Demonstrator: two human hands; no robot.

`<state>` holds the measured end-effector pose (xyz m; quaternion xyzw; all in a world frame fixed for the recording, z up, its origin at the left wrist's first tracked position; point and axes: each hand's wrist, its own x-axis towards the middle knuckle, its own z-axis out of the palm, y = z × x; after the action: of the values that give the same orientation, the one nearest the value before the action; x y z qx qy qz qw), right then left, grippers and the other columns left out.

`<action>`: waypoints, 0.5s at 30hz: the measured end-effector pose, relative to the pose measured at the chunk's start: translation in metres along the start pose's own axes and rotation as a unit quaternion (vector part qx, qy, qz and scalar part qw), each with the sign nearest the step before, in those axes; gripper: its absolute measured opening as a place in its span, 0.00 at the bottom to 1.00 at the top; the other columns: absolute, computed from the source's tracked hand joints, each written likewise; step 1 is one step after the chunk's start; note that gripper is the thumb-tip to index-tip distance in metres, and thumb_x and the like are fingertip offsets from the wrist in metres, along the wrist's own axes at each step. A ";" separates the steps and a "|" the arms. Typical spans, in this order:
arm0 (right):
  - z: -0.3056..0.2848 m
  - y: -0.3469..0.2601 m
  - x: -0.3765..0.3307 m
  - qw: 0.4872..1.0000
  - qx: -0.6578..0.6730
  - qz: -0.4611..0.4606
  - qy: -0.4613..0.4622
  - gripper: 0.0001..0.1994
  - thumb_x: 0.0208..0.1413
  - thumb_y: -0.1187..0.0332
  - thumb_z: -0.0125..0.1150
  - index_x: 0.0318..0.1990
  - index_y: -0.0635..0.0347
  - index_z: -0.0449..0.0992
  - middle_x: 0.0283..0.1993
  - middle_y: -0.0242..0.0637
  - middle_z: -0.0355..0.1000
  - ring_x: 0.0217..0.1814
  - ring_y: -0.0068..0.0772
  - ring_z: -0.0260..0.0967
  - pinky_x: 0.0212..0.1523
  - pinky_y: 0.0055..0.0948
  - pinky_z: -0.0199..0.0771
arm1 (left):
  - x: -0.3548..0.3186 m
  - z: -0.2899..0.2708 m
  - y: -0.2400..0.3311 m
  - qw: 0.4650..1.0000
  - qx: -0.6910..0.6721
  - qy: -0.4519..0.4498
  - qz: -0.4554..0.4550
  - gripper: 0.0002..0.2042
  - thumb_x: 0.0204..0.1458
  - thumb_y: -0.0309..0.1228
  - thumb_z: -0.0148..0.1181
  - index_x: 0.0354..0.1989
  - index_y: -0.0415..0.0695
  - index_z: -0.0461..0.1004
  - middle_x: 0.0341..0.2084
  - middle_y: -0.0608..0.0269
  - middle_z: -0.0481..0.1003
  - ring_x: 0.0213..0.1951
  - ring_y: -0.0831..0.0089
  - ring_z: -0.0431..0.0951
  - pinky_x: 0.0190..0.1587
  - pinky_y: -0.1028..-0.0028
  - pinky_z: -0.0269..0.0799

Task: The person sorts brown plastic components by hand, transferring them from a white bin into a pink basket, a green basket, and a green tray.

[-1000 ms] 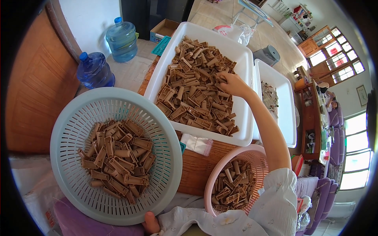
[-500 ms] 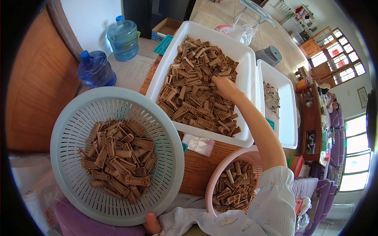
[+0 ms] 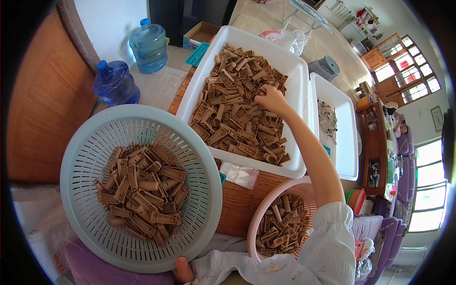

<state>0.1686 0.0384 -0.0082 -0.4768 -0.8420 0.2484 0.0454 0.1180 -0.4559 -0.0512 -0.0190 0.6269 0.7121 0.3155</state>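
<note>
My right hand (image 3: 272,99) is over the heap of brown plastic pieces (image 3: 232,104) in a large white tub (image 3: 297,85). Its fingers are bent and closed around one of these half-round, channel-shaped pieces, which the hand partly covers. At the lower edge, the thumb of my left hand (image 3: 183,270) presses on the rim of a grey-green slotted basket (image 3: 76,190); the other fingers are hidden beneath it. More of the same brown pieces (image 3: 147,194) lie piled inside that basket, which tilts over my lap.
A pink basket (image 3: 254,232) with brown pieces stands below the tub, beside my right sleeve. Small clear bags (image 3: 239,175) lie on the wooden table (image 3: 237,204). A second white tub (image 3: 349,137) holds small parts. Two blue water jugs (image 3: 148,47) stand at the far left.
My right hand has shifted slightly up within the heap, and its fingers have drawn together on a brown piece. My left hand and the grey-green basket stay put.
</note>
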 end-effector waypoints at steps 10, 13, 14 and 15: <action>0.018 0.006 0.025 0.986 0.027 0.150 -0.071 0.20 0.31 0.57 0.64 0.17 0.70 0.69 0.18 0.39 0.66 0.19 0.29 0.61 0.22 0.29 0.62 | 0.000 0.002 0.003 1.000 0.011 -0.002 -0.013 0.33 0.42 0.40 0.53 0.56 0.38 0.50 0.53 0.57 0.55 0.54 0.65 0.55 0.55 0.70 0.46; 0.010 -0.014 0.014 0.989 0.033 0.138 -0.036 0.17 0.31 0.60 0.63 0.18 0.68 0.70 0.18 0.37 0.66 0.19 0.26 0.60 0.22 0.26 0.61 | -0.001 0.000 0.004 1.000 0.015 0.003 -0.015 0.33 0.43 0.40 0.53 0.56 0.38 0.50 0.53 0.57 0.55 0.54 0.65 0.56 0.55 0.71 0.46; 0.005 -0.009 0.013 0.989 0.032 0.140 -0.032 0.17 0.31 0.60 0.63 0.18 0.68 0.70 0.18 0.37 0.66 0.19 0.26 0.60 0.22 0.26 0.61 | -0.001 0.001 0.004 1.000 0.015 -0.001 -0.016 0.33 0.43 0.40 0.53 0.56 0.38 0.50 0.53 0.57 0.55 0.54 0.65 0.56 0.55 0.71 0.46; -0.003 0.000 0.013 0.993 0.031 0.110 0.006 0.18 0.30 0.60 0.62 0.20 0.70 0.70 0.19 0.39 0.67 0.21 0.29 0.63 0.24 0.28 0.63 | -0.001 0.002 0.004 1.000 0.015 -0.006 -0.017 0.32 0.43 0.40 0.53 0.56 0.38 0.50 0.53 0.57 0.55 0.54 0.65 0.56 0.55 0.71 0.46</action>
<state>0.1628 0.0504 -0.0074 -0.5665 -0.7758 0.2754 0.0374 0.1177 -0.4544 -0.0465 -0.0210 0.6349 0.6974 0.3318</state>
